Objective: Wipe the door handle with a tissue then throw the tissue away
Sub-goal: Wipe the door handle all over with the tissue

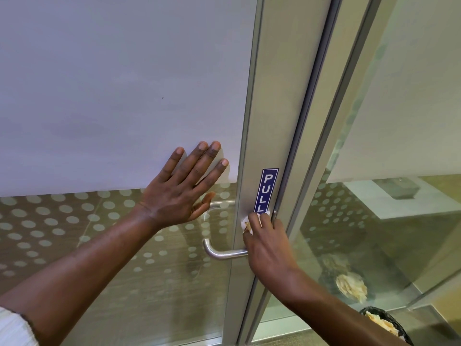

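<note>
Left hand [185, 186] is up and flat, palm forward, all four fingers spread and pointing up and to the right, thumb angled out toward the right side. The wrist is bent back a touch, and the bare left forearm runs down to the lower left corner, where a bit of white sleeve [15, 328] shows at the elbow end. Right hand [268, 242] sits lower and further right, seen from the back, fingers curled forward and bunched together in a closed grip, knuckles uppermost. Its forearm comes in bare from the bottom right, sloping up and left to the wrist. The two hands are apart, not touching.
</note>
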The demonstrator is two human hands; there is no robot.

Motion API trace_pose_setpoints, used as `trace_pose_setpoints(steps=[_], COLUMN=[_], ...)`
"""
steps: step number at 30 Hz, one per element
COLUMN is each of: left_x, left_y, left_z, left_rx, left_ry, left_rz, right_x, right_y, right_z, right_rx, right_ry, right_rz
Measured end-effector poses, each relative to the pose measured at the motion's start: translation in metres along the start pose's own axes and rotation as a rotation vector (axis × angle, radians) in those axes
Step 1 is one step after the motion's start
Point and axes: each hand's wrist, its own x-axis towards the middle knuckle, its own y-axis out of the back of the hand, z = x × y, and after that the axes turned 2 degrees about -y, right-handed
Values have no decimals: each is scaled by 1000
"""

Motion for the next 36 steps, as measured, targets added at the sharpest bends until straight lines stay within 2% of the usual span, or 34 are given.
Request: trace_pose_setpoints(steps=[3,6,8,13,18,22,24,27,29,31,33,36], left_x=[-1,-1,0,-1,0,0,0,0,0,-1,-1,-1], left_y=[1,1,0,-2,0,1,0,0,0,-1,-1,-2], left_z=[1,1,0,0,1,1,1,1,1,1,1,1], left_rx=[-4,-8,-6,1,-1,3,3,7,-3,-3,5,8], left_ry=[-4,-3,-1,2,7,2,8,8,10,8,7,9], left_rz=[-4,-5,-4,0,1,-1,3,9,6,3,9,11], right_x=[2,0,-3,-3,2,-2,-1,5,8,5,-1,-10], right_y=[0,-4,-12,-29,-44,-47,-45,-35,-34,-36,-44,-54], right_z=[1,20,34,27,5,3,4,1,-2,0,12,17], right_rx=[-21,108,210,438,678,958,1005,830,669,625,728,894], right_ry=[33,76,41,-183,-621,-770,-748,-502,-347,-244,-229,-345], right_rz=[-1,106,200,316,243,328,427,540,533,508,522,567])
